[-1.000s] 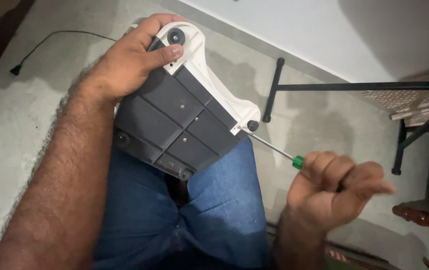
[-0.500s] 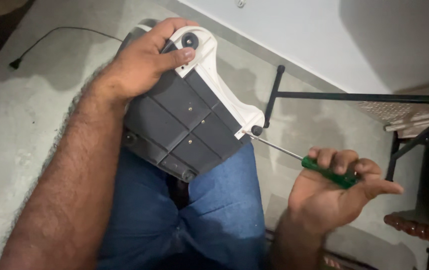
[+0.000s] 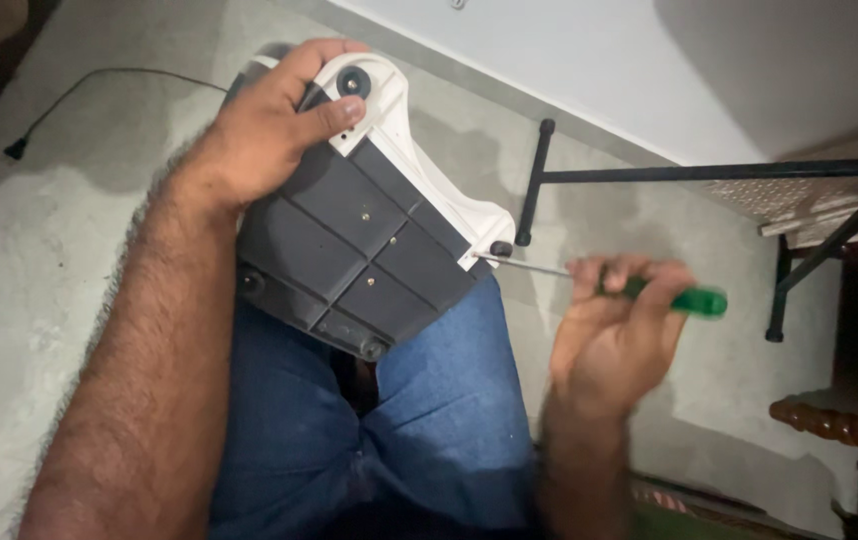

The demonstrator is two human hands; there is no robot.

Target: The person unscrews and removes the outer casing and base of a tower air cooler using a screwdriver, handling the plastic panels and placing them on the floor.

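An appliance base (image 3: 359, 250) with a dark grey ribbed underside and a white rim lies upside down across my lap. My left hand (image 3: 274, 125) grips its far upper corner beside a round black foot (image 3: 353, 82). My right hand (image 3: 614, 335) is shut on a green-handled screwdriver (image 3: 684, 298). The screwdriver's thin metal shaft (image 3: 524, 266) runs left, and its tip meets the white rim next to a second black foot (image 3: 501, 248) at the right corner.
My legs in blue jeans (image 3: 429, 420) are under the appliance. A black cord with a plug (image 3: 17, 150) trails over the concrete floor at left. A black metal frame (image 3: 649, 175) stands against the white wall at right, with dark wooden furniture (image 3: 839, 425) at lower right.
My right hand has slid along the screwdriver handle and turned it, so more of the green end now sticks out to the right. The appliance and left hand stay nearly put.
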